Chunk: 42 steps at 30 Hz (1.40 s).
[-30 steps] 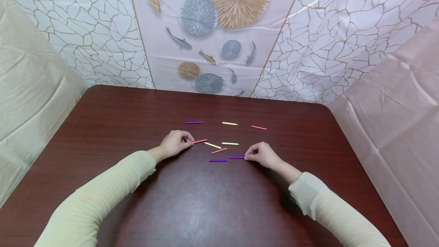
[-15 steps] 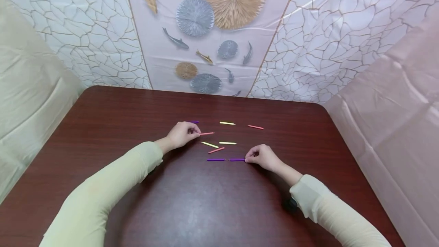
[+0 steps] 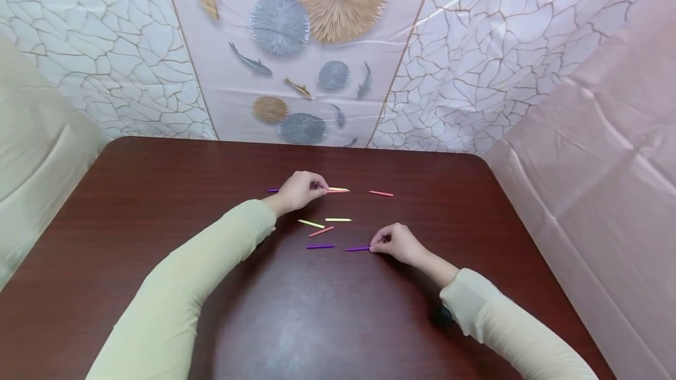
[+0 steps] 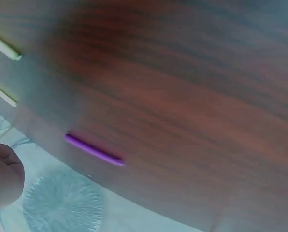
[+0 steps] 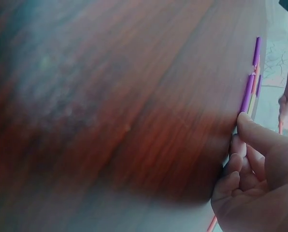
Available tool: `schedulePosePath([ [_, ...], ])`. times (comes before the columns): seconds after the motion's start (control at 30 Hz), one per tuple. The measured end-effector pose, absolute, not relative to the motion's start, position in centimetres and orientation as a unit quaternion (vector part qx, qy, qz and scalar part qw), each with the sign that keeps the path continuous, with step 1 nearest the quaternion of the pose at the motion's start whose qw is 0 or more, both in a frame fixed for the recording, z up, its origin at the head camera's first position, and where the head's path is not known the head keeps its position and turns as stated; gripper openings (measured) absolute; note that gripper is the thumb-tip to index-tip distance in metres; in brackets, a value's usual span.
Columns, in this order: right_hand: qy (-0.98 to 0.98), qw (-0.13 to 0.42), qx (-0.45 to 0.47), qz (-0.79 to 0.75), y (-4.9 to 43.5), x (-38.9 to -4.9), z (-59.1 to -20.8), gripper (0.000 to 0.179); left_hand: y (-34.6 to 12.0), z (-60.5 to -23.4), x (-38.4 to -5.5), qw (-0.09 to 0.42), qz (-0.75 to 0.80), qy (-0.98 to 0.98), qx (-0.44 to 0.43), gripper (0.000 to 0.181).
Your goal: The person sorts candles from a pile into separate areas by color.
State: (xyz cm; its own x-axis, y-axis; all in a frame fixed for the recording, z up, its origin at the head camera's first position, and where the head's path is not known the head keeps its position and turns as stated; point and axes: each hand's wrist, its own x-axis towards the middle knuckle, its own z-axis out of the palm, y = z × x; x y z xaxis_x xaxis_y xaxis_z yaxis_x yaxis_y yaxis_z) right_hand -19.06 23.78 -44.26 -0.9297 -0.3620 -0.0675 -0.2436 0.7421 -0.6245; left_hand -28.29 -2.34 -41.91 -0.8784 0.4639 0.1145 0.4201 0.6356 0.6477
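Observation:
In the head view my left hand (image 3: pixel 300 190) pinches one end of a slim red stick with a pointed tip (image 3: pixel 338 192). This red stick overlaps a yellow stick (image 3: pixel 343 189) at the back of the group. Behind the left wrist, a purple stick (image 3: pixel 272 190) is partly covered; the left wrist view shows that purple stick (image 4: pixel 94 150) whole. My right hand (image 3: pixel 399 244) pinches the right end of another purple stick (image 3: pixel 357 248), its tip pointing left. In the right wrist view, thumb and fingers hold the purple stick (image 5: pixel 248 95) at its near end.
On the dark wooden table (image 3: pixel 296 315), a purple stick (image 3: pixel 320 246) lies left of the right hand's one. Between the hands are a red stick (image 3: pixel 320 231) and two yellow ones (image 3: pixel 311 224). Another red stick (image 3: pixel 381 193) lies at the back right. Patterned cloth (image 3: pixel 296 75) hangs behind.
My left hand has moved right and toward the back with the red stick, from beside the middle sticks to the back yellow one. My right hand keeps its purple stick, shifting slightly.

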Motion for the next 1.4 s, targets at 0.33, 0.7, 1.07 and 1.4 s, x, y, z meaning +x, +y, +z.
schedulePosePath([
  [0.33,0.929,0.08,-0.163,-0.324,24.1,-19.6,-44.1,0.007,1.2,-40.4,-31.2,0.033,0.333,0.907,0.255,0.012],
  [0.7,0.926,0.085,-0.154,-0.333,24.2,-18.3,-45.1,0.007,4.4,-42.4,-33.5,0.059,0.323,0.914,0.24,0.012],
  [1.07,0.924,0.08,-0.165,-0.335,24.1,-18.5,-44.7,0.006,6.3,-43.1,-34.8,0.073,0.331,0.912,0.233,0.014],
  [1.4,0.923,0.085,-0.169,-0.336,24.0,-18.7,-44.5,0.006,7.9,-44.0,-34.9,0.079,0.298,0.92,0.241,0.013],
])
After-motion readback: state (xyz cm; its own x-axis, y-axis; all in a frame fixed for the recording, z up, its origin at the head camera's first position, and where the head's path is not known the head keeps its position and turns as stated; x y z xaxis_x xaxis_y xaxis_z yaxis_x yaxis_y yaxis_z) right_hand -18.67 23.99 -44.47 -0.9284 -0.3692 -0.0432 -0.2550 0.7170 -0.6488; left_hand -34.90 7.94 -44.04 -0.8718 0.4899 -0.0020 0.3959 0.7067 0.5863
